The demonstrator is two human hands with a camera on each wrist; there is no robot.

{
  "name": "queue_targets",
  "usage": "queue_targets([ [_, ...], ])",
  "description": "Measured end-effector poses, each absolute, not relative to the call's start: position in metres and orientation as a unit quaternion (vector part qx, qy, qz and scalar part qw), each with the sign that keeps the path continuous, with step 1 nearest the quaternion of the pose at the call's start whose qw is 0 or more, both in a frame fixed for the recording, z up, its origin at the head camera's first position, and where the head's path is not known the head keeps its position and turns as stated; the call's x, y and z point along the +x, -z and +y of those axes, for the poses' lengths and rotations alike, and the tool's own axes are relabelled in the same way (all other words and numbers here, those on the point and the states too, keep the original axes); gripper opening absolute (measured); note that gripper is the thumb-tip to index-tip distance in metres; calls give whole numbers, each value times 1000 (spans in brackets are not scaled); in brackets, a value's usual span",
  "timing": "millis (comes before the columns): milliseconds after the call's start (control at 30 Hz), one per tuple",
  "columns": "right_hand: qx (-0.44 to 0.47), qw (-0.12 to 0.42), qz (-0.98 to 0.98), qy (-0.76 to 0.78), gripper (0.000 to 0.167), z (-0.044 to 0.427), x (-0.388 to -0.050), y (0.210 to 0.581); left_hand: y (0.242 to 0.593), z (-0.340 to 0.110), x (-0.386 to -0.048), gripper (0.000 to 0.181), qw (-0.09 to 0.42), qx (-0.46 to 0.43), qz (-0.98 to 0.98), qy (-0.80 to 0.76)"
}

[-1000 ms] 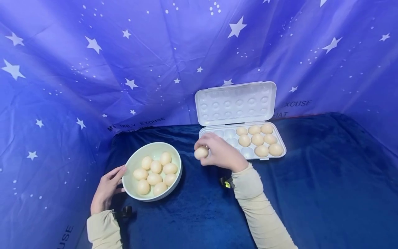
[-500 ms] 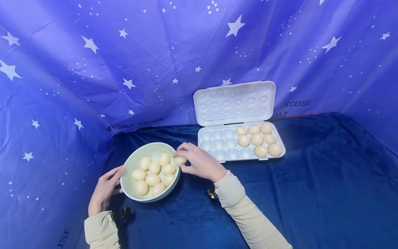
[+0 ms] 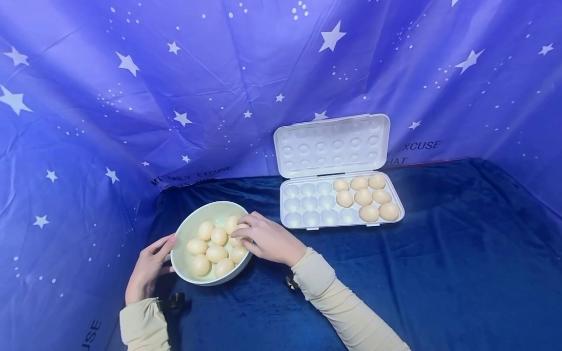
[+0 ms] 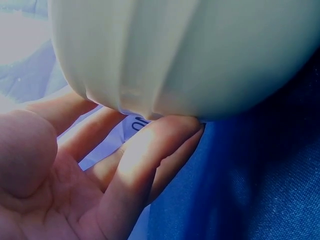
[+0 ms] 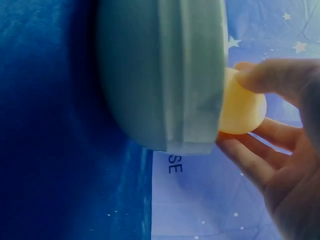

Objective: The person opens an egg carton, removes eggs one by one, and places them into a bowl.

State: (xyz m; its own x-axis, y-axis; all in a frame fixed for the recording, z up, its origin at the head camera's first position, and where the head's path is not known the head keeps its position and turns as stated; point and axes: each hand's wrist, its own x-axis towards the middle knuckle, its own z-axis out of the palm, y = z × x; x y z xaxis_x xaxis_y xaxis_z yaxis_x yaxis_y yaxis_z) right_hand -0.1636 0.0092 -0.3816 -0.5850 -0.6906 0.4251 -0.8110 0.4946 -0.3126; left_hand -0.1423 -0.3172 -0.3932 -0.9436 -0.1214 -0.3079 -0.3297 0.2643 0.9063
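Note:
A pale green bowl (image 3: 182, 267) holding several light brown eggs (image 3: 216, 253) is tilted toward the camera. My left hand (image 3: 148, 267) steadies its left side, thumb at the rim and fingers against the outer wall; the left wrist view shows fingertips touching the bowl (image 4: 165, 60) from below. Over the bowl's right rim, my right hand (image 3: 274, 239) pinches an egg (image 5: 242, 105) between thumb and fingers, seen plainly in the right wrist view beside the bowl's edge. In the head view those fingers partly hide the eggs beneath.
An open white egg box (image 3: 298, 225) stands behind and right of the bowl, its lid (image 3: 333, 146) raised. Several eggs (image 3: 363, 197) fill its right part; the left cups hold none. Dark blue cloth (image 3: 439, 273) covers the table, with a starry curtain (image 3: 246, 58) behind.
My right hand has moved left with its egg, from in front of the egg box to over the bowl's right side. My left hand has stayed on the bowl.

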Motion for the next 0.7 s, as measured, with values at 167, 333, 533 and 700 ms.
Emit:
queue_targets([
  [167, 443, 133, -859, -220, 24, 4, -163, 385, 394, -317, -143, 68, 95, -151, 790, -587],
  [333, 439, 114, -871, -188, 24, -1, -161, 387, 393, -316, -144, 68, 94, -150, 793, -583],
  [533, 424, 98, -890, -140, 26, -7, -157, 389, 392, -315, -144, 69, 88, -143, 798, -579],
  [700, 430, 113, -888, -116, 25, -10, -155, 390, 393, -316, -142, 67, 86, -146, 797, -579],
])
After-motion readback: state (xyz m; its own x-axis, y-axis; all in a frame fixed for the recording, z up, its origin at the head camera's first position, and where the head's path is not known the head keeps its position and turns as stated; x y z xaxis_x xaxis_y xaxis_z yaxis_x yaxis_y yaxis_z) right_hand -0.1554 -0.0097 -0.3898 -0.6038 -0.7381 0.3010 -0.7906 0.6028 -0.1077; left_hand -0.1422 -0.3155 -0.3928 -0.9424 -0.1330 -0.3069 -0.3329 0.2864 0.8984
